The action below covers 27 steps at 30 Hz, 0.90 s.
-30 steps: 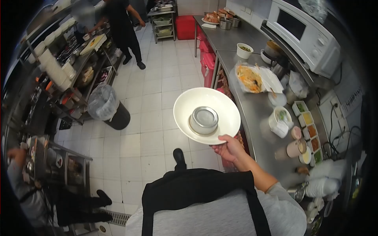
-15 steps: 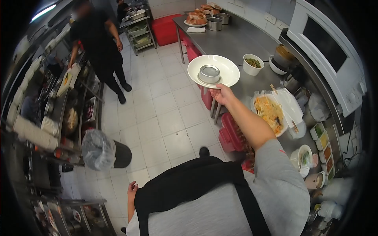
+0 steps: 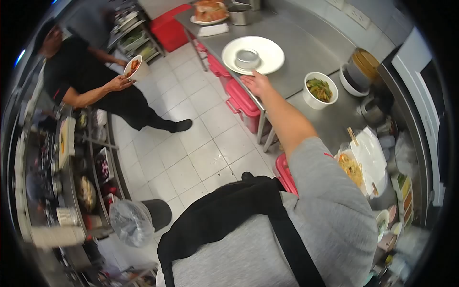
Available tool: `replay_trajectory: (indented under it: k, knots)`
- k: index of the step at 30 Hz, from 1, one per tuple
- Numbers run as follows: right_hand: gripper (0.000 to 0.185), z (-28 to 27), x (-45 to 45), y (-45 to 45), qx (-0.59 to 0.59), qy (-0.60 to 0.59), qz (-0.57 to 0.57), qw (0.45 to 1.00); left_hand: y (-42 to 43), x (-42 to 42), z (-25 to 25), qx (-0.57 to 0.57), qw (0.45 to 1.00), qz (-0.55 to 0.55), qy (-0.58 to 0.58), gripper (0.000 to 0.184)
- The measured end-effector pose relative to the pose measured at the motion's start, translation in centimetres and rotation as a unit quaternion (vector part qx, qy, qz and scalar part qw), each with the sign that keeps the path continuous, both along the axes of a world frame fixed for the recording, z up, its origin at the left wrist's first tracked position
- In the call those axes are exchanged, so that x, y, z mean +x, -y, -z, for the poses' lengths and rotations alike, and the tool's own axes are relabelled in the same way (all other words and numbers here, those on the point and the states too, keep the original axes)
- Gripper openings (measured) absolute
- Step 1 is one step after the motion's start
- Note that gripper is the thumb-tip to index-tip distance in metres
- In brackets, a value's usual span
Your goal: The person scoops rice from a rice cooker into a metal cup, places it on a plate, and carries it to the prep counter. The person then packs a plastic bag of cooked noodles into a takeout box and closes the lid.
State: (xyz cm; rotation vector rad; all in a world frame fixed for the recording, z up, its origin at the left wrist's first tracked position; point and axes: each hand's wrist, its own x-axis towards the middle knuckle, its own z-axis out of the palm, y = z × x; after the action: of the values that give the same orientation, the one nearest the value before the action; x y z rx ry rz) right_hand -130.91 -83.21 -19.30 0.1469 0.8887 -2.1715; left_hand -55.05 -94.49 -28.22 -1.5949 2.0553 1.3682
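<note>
A wide white plate (image 3: 274, 53) sits on the steel table near its front edge, with a small round metal tin (image 3: 247, 58) in its middle. My right hand (image 3: 256, 84) is at the plate's near rim, its fingers stretched out and looking loose of it; whether the thumb still touches the rim is hard to tell. Nearer along the same table stands a white tub of green vegetables (image 3: 319, 90). My left hand is out of view.
A co-worker (image 3: 76, 71) on the left holds a white tub of reddish food (image 3: 136, 68). A lined bin (image 3: 131, 222) stands on the floor. Red lidded boxes (image 3: 244, 103) sit below the steel table (image 3: 291, 103). A tray of noodles (image 3: 351, 167) lies at right.
My right hand has set the plate with the tin onto the table and loosened its fingers. The co-worker has stepped nearer, carrying a tub. My left hand has left the view.
</note>
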Motion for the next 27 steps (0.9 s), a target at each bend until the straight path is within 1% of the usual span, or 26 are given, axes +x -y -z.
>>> replay_trajectory:
  k: [1, 2, 3, 4, 5, 6, 7, 9, 10, 11, 12, 13, 14, 15, 16, 17, 18, 19, 20, 21, 22, 23, 24, 25, 27]
  knots:
    - [0.041, -0.4, -0.1, 0.6, 0.002, -0.012, 0.012, 1.000, 1.9, -1.9, -0.2, 0.002, 1.000, 0.021, 0.005, 0.041]
    - [0.041, -1.6, 1.0, 1.0, 0.058, -0.072, 0.014, 0.996, 3.9, -4.0, -0.3, 0.006, 0.999, 0.045, 0.009, 0.040]
    - [0.037, -0.2, 0.8, 1.2, 0.096, -0.151, -0.041, 0.983, 5.9, -6.3, -0.4, 0.008, 0.997, 0.074, 0.013, 0.040]
    - [0.030, -6.5, 6.9, -0.7, 0.127, -0.142, 0.009, 0.982, 7.9, -8.5, -0.1, 0.012, 0.994, 0.108, 0.017, 0.040]
    - [0.020, -6.5, 9.2, -1.9, 0.076, -0.106, -0.025, 0.991, 9.8, -10.9, 0.1, 0.016, 0.990, 0.141, 0.022, 0.040]
    - [0.010, -7.5, 12.6, -3.9, 0.184, -0.255, -0.109, 0.943, 11.6, -13.3, 0.3, 0.020, 0.984, 0.174, 0.026, 0.040]
    - [0.005, -5.3, 16.2, -4.9, 0.122, -0.275, -0.050, 0.952, 13.2, -15.8, 0.4, 0.024, 0.977, 0.208, 0.031, 0.040]
    - [0.010, -1.1, 23.1, -9.4, 0.134, -0.353, -0.054, 0.924, 16.1, -21.2, 0.4, 0.028, 0.960, 0.277, 0.035, 0.040]
    - [0.016, 2.1, 26.3, -12.1, 0.123, -0.390, -0.069, 0.910, 17.2, -23.8, 0.3, 0.029, 0.950, 0.310, 0.033, 0.039]
    - [0.026, -1.0, 30.7, -15.8, 0.186, -0.238, -0.103, 0.948, 18.1, -26.6, 0.2, 0.030, 0.939, 0.342, 0.032, 0.039]
    - [0.032, 3.1, 33.3, -19.3, 0.260, -0.240, -0.143, 0.925, 18.6, -29.3, -0.1, 0.034, 0.927, 0.372, 0.029, 0.039]
    - [0.034, 5.9, 36.8, -23.0, 0.257, -0.247, -0.040, 0.934, 18.9, -31.8, -0.3, 0.038, 0.915, 0.401, 0.026, 0.039]
    - [0.037, 1.0, 40.3, -25.8, 0.321, -0.085, 0.017, 0.943, 18.8, -34.3, -0.4, 0.042, 0.902, 0.428, 0.023, 0.039]
    - [0.037, 2.6, 43.3, -29.6, 0.435, -0.091, 0.019, 0.896, 18.3, -36.9, -0.7, 0.051, 0.887, 0.458, 0.012, 0.039]
    - [0.032, 1.3, 46.0, -32.0, 0.490, -0.038, 0.075, 0.868, 16.6, -39.4, -1.9, 0.069, 0.870, 0.488, 0.000, 0.039]
    - [0.024, -0.3, 48.6, -34.4, 0.488, -0.053, 0.171, 0.855, 14.1, -42.0, -3.9, 0.092, 0.851, 0.517, -0.017, 0.039]
    - [0.015, -0.3, 50.7, -36.9, 0.562, -0.070, 0.219, 0.795, 11.0, -44.2, -6.5, 0.125, 0.829, 0.544, -0.039, 0.038]
    - [0.014, -0.5, 52.4, -38.7, 0.550, -0.055, 0.338, 0.762, 7.1, -46.0, -10.1, 0.167, 0.803, 0.568, -0.062, 0.038]
    - [0.019, -3.5, 52.7, -40.4, 0.564, -0.051, 0.352, 0.745, 2.6, -47.4, -13.6, 0.211, 0.770, 0.596, -0.087, 0.038]
    - [0.021, -5.5, 52.5, -41.5, 0.499, -0.011, 0.425, 0.755, -1.8, -48.8, -17.2, 0.258, 0.734, 0.618, -0.110, 0.039]
    - [0.022, -8.5, 51.4, -41.5, 0.418, 0.013, 0.506, 0.754, -5.1, -50.1, -17.8, 0.299, 0.698, 0.638, -0.128, 0.039]
    - [0.020, -8.0, 50.9, -43.8, 0.338, -0.004, 0.542, 0.769, -8.2, -51.0, -18.4, 0.339, 0.660, 0.654, -0.146, 0.039]
    - [0.020, -7.7, 50.1, -46.4, 0.256, -0.023, 0.573, 0.778, -11.9, -51.4, -19.8, 0.367, 0.662, 0.632, -0.168, 0.039]
    - [0.021, -8.4, 48.6, -47.6, 0.244, -0.008, 0.598, 0.764, -15.3, -51.8, -21.1, 0.394, 0.664, 0.607, -0.190, 0.040]
    - [0.023, -10.5, 44.1, -48.8, 0.217, 0.022, 0.643, 0.734, -21.5, -54.3, -21.4, 0.473, 0.665, 0.530, -0.233, 0.043]
